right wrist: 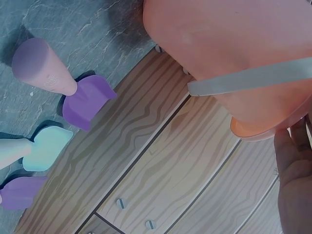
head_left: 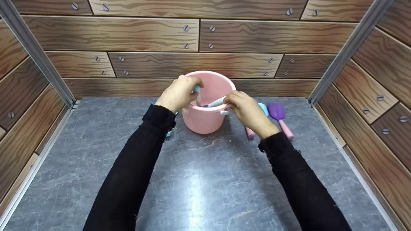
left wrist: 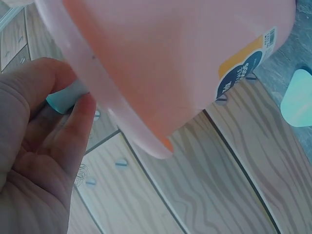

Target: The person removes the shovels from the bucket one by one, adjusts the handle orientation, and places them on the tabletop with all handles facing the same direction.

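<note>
A pink bucket (head_left: 205, 120) stands upright on the grey floor, its white handle (right wrist: 253, 78) hanging on the outside. At its left rim my left hand (head_left: 181, 91) pinches the teal end of a white handle (left wrist: 70, 97) that reaches down into the bucket; its lower end is hidden. My right hand (head_left: 245, 109) grips the bucket's right rim with curled fingers. A second pale stick-like piece (head_left: 215, 102) slants inside the bucket up to the right fingertips; whether they touch it I cannot tell.
Right of the bucket lie a purple toy shovel (head_left: 276, 111) with a pink handle, a light blue shovel (right wrist: 48, 148) and another purple shovel (right wrist: 80, 105). A teal piece (left wrist: 298, 100) lies left of the bucket. Wood-patterned walls (head_left: 154, 35) enclose the floor on three sides.
</note>
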Tool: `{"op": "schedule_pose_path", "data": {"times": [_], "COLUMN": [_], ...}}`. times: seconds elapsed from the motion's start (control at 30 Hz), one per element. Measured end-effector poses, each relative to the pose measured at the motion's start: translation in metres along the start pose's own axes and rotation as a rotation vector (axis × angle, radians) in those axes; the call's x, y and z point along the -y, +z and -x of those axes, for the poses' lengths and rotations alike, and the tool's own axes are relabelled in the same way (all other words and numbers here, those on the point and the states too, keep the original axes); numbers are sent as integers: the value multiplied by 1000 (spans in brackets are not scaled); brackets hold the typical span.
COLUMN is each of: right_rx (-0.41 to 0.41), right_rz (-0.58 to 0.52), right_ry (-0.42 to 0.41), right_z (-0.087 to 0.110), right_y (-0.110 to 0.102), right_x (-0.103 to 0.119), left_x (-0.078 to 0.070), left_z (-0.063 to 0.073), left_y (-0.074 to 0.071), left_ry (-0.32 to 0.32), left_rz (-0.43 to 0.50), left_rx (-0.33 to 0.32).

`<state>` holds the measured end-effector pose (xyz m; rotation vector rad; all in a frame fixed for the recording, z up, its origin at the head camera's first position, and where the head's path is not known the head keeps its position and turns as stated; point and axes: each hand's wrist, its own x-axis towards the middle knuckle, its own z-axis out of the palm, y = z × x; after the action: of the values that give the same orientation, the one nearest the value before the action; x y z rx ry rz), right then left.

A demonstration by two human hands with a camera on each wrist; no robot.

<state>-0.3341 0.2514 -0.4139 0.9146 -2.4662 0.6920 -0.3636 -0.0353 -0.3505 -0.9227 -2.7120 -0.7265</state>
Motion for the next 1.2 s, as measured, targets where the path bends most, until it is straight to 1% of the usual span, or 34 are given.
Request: {"op": "schedule_pose_path", "data": {"times": [0.1,0.33,0.47,0.67,0.8,1.07,1.2], "right_rx": [6,-4,0,2,10,15,5], "right_rz": [5,12,12,8,8,15,19], "right_ry": [4,5,7,4,7,7,-9], "right_z": [0,0,0,0,0,0,1], "right_y": [0,1,1,1,0,-1,-1], "right_x": [0,-1,-1,-1,-1,0,0], "left_x": [0,-3,-5,-9,-11,-13,-14], "left_z": [1,2,4,7,10,19,23], "left_y": [-4,-15,-21,-29,-33,-40,-42], "left_ry": [-2,18,30,39,43,97,135], "left_rz": [10,45,57,63,68,72,60], "left_rx": [-6,-21,-42,-106,-137,-202,-253]}}
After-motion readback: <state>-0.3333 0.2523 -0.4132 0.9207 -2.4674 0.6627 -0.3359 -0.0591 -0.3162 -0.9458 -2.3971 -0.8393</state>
